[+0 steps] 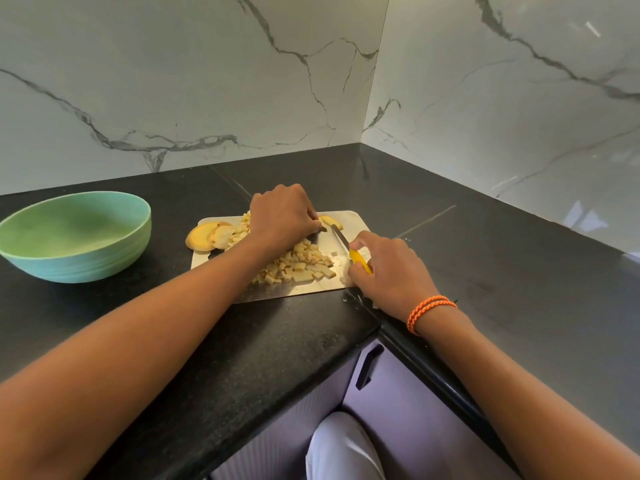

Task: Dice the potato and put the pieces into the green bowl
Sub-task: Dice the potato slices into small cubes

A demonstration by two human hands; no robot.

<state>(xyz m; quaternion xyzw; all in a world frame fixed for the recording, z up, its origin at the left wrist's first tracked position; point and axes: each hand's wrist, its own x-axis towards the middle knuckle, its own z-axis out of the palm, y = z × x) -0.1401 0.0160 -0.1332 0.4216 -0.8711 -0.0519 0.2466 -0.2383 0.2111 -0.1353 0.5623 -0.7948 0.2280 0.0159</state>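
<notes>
While cubed potato pieces (298,263) litter the flat board (349,220), the round green bowl (74,237) sits apart.

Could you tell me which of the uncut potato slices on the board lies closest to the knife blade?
The small slice at the board's far edge, just beyond the knife; the other slices sit at the left corner, towards the bowl.

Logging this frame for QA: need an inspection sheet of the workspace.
Surface: black counter, speckled, corner layout.
Job's things: green bowl empty; cutting board holds diced potato and slices; knife.
Clutter: a few potato scraps near the board edge.
Hands: left hand pressing potato on board; right hand grips the knife.
Cables: nothing seen.
Surroundings: marble wall, cabinet handle below.
</notes>
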